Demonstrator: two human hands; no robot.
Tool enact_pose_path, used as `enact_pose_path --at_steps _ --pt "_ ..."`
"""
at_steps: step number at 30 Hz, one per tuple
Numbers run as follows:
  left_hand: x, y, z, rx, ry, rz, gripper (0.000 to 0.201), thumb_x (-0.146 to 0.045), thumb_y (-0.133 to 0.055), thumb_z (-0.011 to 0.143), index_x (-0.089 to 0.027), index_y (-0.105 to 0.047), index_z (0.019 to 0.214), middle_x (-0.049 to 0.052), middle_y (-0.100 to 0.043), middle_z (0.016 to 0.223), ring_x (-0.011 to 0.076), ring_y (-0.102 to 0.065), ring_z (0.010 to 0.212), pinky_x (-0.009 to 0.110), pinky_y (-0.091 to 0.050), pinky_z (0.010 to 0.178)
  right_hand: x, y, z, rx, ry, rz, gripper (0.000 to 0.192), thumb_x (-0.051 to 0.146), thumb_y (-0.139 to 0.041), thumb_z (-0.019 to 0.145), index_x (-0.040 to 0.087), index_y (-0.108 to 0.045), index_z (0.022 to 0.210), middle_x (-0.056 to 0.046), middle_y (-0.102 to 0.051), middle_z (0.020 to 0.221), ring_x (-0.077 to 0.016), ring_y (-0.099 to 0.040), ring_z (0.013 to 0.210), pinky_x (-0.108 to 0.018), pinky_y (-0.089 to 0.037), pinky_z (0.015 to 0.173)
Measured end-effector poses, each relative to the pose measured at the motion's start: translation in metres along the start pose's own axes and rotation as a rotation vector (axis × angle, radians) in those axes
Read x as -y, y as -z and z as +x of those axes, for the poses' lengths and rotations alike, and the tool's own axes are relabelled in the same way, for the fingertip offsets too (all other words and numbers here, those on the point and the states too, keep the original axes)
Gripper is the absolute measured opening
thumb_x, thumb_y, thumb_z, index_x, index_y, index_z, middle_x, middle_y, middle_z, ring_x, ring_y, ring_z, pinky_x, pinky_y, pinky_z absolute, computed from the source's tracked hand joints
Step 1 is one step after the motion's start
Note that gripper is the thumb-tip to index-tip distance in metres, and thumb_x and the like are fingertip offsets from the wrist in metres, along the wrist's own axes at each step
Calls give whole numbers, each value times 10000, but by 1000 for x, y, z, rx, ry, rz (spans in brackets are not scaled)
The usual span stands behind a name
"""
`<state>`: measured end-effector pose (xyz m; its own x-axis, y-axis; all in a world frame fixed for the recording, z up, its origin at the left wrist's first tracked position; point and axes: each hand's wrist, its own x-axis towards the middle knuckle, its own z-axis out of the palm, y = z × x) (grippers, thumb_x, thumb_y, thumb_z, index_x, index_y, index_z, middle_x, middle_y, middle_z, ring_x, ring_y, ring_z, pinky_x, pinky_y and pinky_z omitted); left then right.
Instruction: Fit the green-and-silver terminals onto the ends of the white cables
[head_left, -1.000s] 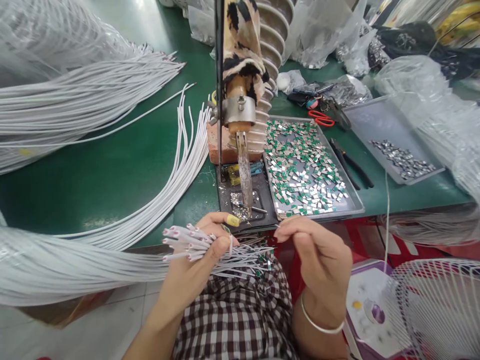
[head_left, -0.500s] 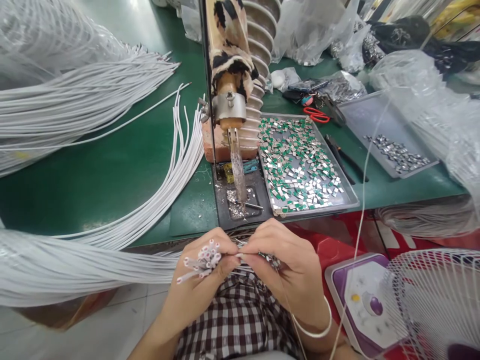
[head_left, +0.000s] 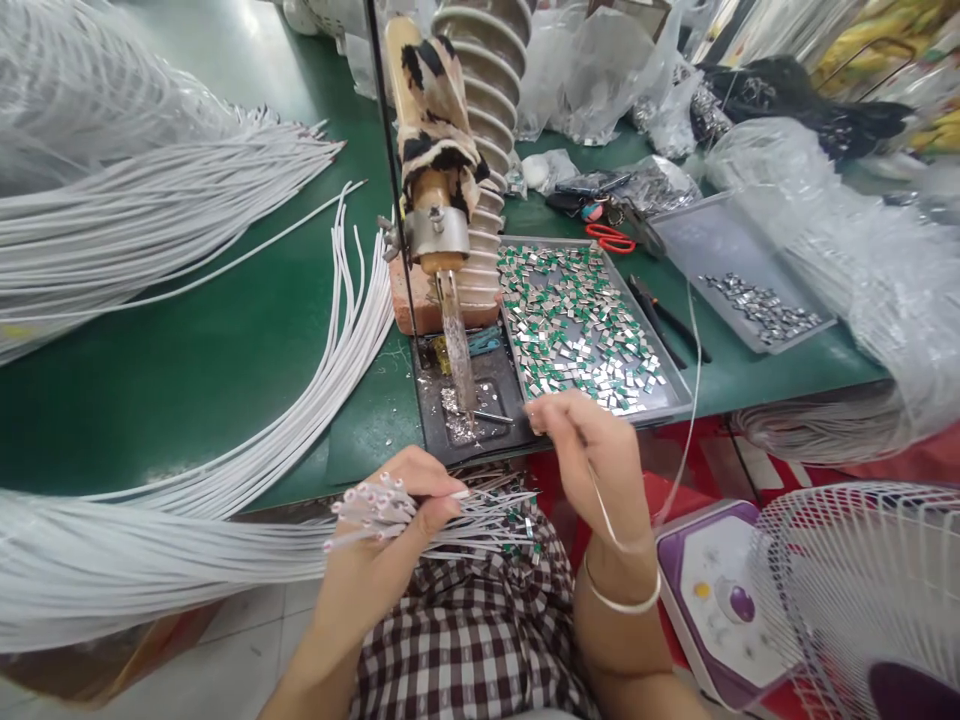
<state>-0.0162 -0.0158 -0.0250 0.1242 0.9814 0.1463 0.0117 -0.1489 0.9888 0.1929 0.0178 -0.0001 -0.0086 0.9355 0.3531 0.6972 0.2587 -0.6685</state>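
Note:
My left hand (head_left: 397, 525) is closed around a bundle of white cables (head_left: 225, 545); their cut ends with pinkish cores fan out over the fingers. Thumb and forefinger pinch one cable end pointing right. Below the hand, further cable ends carry small green circuit boards (head_left: 525, 525). My right hand (head_left: 592, 450) is raised at the table's front edge, fingertips pinched together. A thin strand of solder wire (head_left: 697, 350) loops from its palm up toward the right. Just left of these fingertips stands a clamped soldering iron (head_left: 455, 340), its tip over a black tray (head_left: 510, 440) with solder bits.
A metal tray (head_left: 679, 400) full of small circuit boards lies on the green table (head_left: 187, 380). Pliers (head_left: 667, 320), red-handled scissors (head_left: 611, 238) and a plastic bin (head_left: 795, 250) of metal parts are beyond. A ribbed hose (head_left: 487, 60) stands behind the iron; a fan (head_left: 862, 600) is at right.
My right hand has parted from my left hand and risen forward and right, beside the iron's tray. My left hand keeps the cables. The view has shifted slightly right.

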Motion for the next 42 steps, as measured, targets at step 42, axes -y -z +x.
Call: enact_pose_path --at_steps 42 --pt "-18 -18 27 -86 43 -81 232 -73 -629 856 -224 -724 708 -36 -791 822 107 -706 771 171 -539 729 29 -32 -22 -173 -18 526 154 80 -698 828 226 -729 862 33 -756 747 -102 -735 632 -157 -605 581"
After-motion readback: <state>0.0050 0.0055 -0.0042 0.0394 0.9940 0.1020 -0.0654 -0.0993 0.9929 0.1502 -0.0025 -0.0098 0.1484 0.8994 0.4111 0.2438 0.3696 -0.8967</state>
